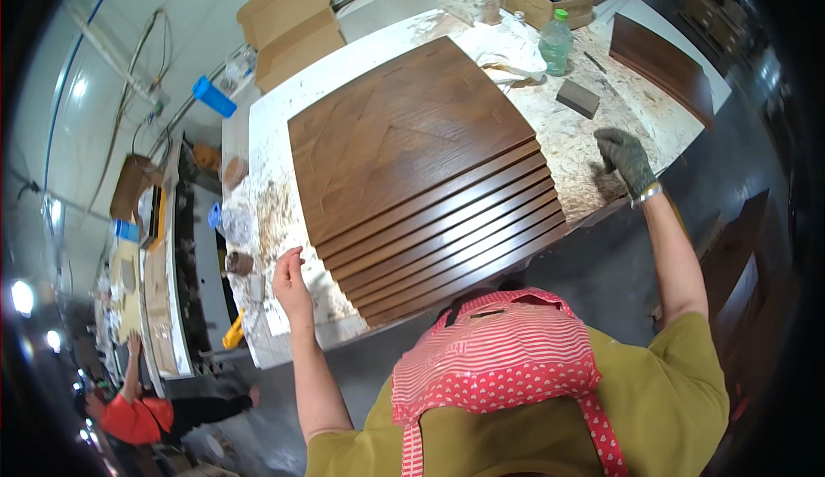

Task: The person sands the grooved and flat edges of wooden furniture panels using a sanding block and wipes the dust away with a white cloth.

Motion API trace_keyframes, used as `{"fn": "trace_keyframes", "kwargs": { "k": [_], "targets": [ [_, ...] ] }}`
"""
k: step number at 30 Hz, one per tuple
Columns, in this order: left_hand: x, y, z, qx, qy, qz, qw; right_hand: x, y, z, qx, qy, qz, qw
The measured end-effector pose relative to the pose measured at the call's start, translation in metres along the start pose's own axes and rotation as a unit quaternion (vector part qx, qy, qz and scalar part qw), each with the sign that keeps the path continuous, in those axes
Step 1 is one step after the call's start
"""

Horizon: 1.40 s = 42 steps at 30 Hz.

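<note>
A stack of dark brown wooden panels (412, 133) lies on the white, stained worktable (593, 168). Their near edges are staggered like steps, and the glossy lower ones reflect the ceiling light. Beside the stack's left edge is my bare left hand (292, 284). Its fingers are curled together, and whatever they may hold is too small or hidden to make out. My right hand (627, 159), in a dark grey-green glove, hovers over or rests on the table right of the stack. Its thumb stands apart from its bent fingers, with nothing visible between them. A grey-brown block (577, 99) lies beyond it.
A green-capped bottle (556, 45), a white cloth (507, 50) and a box of tools (541, 0) stand behind. One curved brown panel (662, 69) is at the far right. An open carton (292, 30) and a blue cup (214, 96) are left. Another person (137, 417) works at lower left.
</note>
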<state>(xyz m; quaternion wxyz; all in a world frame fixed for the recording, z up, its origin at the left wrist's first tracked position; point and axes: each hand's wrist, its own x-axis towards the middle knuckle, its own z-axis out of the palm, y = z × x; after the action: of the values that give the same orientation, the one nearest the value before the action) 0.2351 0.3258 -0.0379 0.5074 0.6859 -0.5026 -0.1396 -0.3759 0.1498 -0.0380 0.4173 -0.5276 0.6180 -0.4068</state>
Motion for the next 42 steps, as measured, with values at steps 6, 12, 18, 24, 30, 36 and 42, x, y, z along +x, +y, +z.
{"fn": "trace_keyframes", "kwargs": {
  "k": [6,12,18,24,30,36,42],
  "targets": [
    [0.052,0.044,0.062,0.214,-0.091,0.187,0.954,0.101,-0.002,0.007,-0.188,0.055,-0.138,0.971],
    [0.054,0.058,0.078,0.389,-0.205,0.103,0.892,0.19,-0.03,0.055,-0.292,0.029,-0.236,0.926],
    [0.059,0.052,0.081,0.389,-0.219,0.141,0.884,0.199,-0.004,0.048,-0.482,-0.029,-0.419,0.769],
    [0.054,0.049,0.085,0.399,-0.144,0.142,0.895,0.199,0.094,0.033,-0.52,0.015,-0.414,0.747],
    [0.04,0.035,0.09,0.429,-0.057,0.15,0.889,0.219,0.059,0.019,-0.307,0.034,-0.225,0.924],
    [0.035,0.021,0.079,0.343,-0.125,0.27,0.891,0.154,-0.12,0.133,-0.24,-0.047,-0.444,0.862],
    [-0.026,0.016,0.028,0.148,-0.298,0.404,0.852,-0.041,-0.257,0.41,-0.202,-0.42,-0.587,0.662]
  ]
}}
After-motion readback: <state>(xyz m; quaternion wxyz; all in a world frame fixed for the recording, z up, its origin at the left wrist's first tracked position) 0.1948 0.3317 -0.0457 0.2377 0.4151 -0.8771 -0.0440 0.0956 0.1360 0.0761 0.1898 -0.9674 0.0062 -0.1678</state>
